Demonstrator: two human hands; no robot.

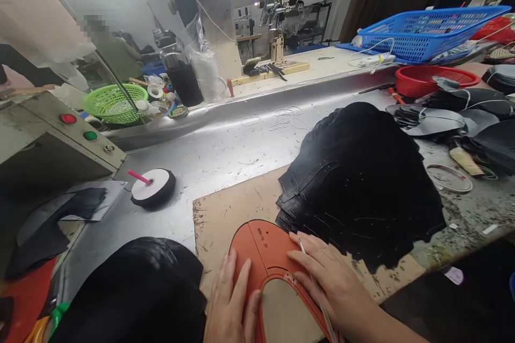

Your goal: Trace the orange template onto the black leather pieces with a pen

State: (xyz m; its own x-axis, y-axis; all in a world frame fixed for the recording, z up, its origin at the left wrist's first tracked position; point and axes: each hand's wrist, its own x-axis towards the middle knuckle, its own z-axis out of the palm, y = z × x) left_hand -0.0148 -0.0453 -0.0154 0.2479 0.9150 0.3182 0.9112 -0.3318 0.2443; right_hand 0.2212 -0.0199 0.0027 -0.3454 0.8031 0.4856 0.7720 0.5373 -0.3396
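- Our orange sheet (pixel 246 246) lies on the tan board (pixel 219 206), on the table (pixel 223 158), with the black pile (pixel 358 177) close by on its right.
- Our left hand (pixel 229 297) rests on the sheet's left side, fingers a bit apart, not gripping.
- Our right hand (pixel 328 278) holds a thin stick (pixel 303 246) among its fingers, and its fingertips touch the sheet's right side. We can't tell how hard we press.
- A thin black rim shows along the top of the sheet, so we think a black piece is under it. We can't see how much.
- It looks like we are making the sheet sit right. We should press both sides the same, so it lies flat and does not slip.
- We should look at the black rim all the way round and make it even.
- The big gap in the sheet shows tan inside. We should check that curve too.
- The stick's tip is best held off the sheet while we line things up, so it makes no mark.
- The pile is very near the sheet's top right, so we should not bump it.
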